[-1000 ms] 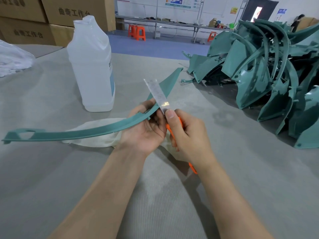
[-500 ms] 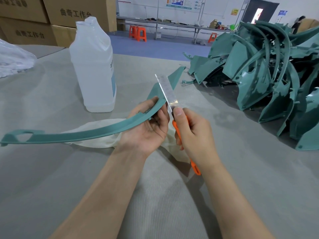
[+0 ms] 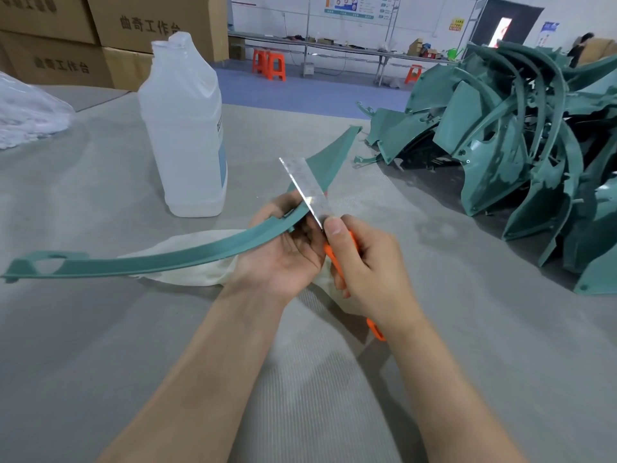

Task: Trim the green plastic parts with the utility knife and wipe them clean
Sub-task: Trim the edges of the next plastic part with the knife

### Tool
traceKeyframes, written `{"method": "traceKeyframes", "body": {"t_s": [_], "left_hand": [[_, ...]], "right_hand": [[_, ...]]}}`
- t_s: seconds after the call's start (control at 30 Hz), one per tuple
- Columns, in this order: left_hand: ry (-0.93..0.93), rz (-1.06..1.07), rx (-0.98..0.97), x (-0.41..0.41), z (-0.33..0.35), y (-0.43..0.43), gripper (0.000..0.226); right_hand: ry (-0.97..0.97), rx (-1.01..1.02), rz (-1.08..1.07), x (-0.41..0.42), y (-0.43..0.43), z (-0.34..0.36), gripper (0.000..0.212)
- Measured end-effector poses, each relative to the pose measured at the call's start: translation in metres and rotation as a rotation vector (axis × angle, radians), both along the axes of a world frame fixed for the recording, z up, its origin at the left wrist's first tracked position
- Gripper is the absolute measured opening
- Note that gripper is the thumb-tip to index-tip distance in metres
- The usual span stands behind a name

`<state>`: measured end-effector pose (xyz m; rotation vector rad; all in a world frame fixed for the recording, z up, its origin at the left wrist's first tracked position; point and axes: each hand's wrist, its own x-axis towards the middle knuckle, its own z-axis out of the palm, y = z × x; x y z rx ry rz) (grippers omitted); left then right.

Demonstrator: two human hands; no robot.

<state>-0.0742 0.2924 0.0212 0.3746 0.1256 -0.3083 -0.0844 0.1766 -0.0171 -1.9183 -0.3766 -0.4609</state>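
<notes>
- Grey ribbed table (image 3: 100,345) filling the near and middle ground; far edge just beyond the bottle, against blue floor.
- Widest open stretch near, on either side of the forearms; a narrower lane running far between bottle and pile.
- On the right, hemmed in by a pile of green parts (image 3: 521,155), spilling to the right border; too tangled to count.
- On the far left, a crumpled clear plastic bag (image 3: 30,118) at the table's left margin.
- One translucent white bottle (image 3: 183,135), upright, far-left of the hands, apart from them.
- One long curved green strip (image 3: 160,260), held off the table, left tip reaching the left border, right tip pointing far towards the pile.
- One white cloth (image 3: 197,277) lying on the table under the strip and under both hands.
- One utility knife (image 3: 305,188), orange handle, long blade extended.
- Three orange stools (image 3: 268,65) and one long bench (image 3: 334,48) far off; several cardboard boxes (image 3: 133,25) stacked far left.
- Left hand (image 3: 283,259): palm up, fingers curled round the strip's middle, gripping it.
- Right hand (image 3: 367,269): wrapped tight round the orange handle, thumb pressed at the blade's base; blade laid across the strip's edge just beside the left fingers, tip slanting far-left.
</notes>
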Motion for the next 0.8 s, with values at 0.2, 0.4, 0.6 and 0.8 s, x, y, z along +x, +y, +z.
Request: {"method": "traceKeyframes", "body": {"t_s": [0.2,0.4,0.6,0.8], "left_hand": [[0.009,-0.159,-0.108,-0.006,0.003,0.003,0.009],[0.033,-0.227,-0.041,-0.003,0.003,0.005,0.010],[0.042,-0.200,-0.101,-0.005,0.002,-0.001,0.006],[-0.005,-0.199,-0.160,-0.009,0.002,-0.006,0.010]], "right_hand": [[-0.054,0.074,-0.065,0.000,-0.004,0.002,0.061],[-0.093,-0.054,-0.138,0.006,-0.012,0.005,0.029],[-0.170,-0.011,-0.179,0.004,-0.003,0.004,0.029],[-0.228,0.024,-0.247,0.001,0.000,0.001,0.046]]}}
